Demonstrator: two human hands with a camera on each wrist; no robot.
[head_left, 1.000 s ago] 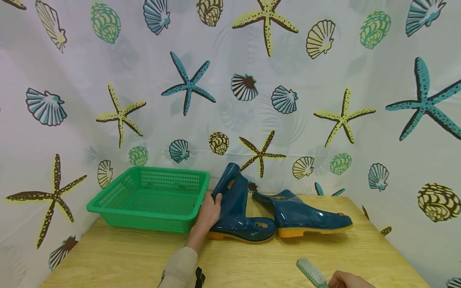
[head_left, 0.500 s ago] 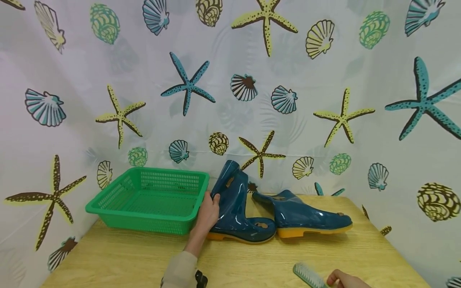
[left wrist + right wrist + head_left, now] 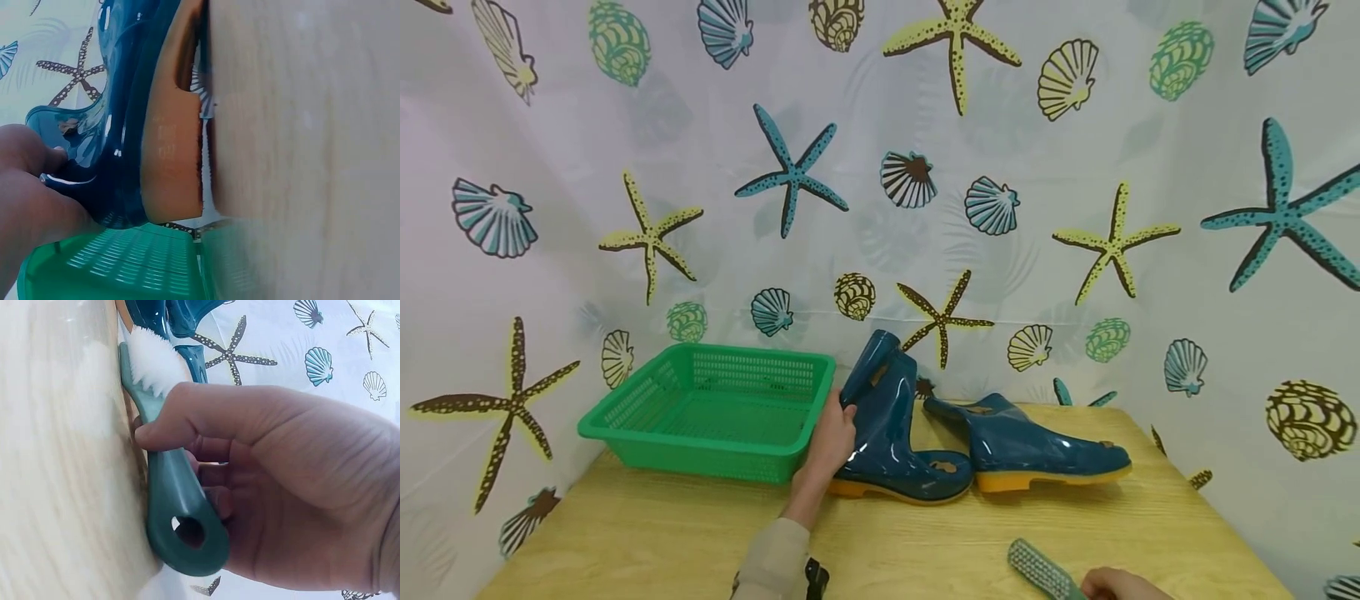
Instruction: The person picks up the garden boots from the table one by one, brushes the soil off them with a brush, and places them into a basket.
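My left hand [image 3: 832, 437] grips the back of a glossy blue rubber boot [image 3: 891, 433] at its shaft. The boot stands on its yellow-orange sole, its shaft bent and leaning left. In the left wrist view, thumb and fingers squeeze the rubber above the heel [image 3: 172, 159]. My right hand [image 3: 1123, 585], low at the right in the head view, holds a green scrub brush [image 3: 1043, 568] near the table. The right wrist view shows the thumb pressed on the brush handle [image 3: 175, 481], with white bristles [image 3: 153, 359] beyond it. The fingers behind the handle are partly hidden.
A second blue boot [image 3: 1048, 450] lies to the right with its shaft sagging, touching or close to the first boot's toe. A green perforated plastic basket [image 3: 707, 458] stands left, beside my left wrist. A patterned curtain [image 3: 865, 250] hangs behind the wooden table [image 3: 887, 554].
The gripped boot's shaft has tilted slightly further left and up with my left hand. The brush has shifted a little left over the table. The other boot and the basket stay put.
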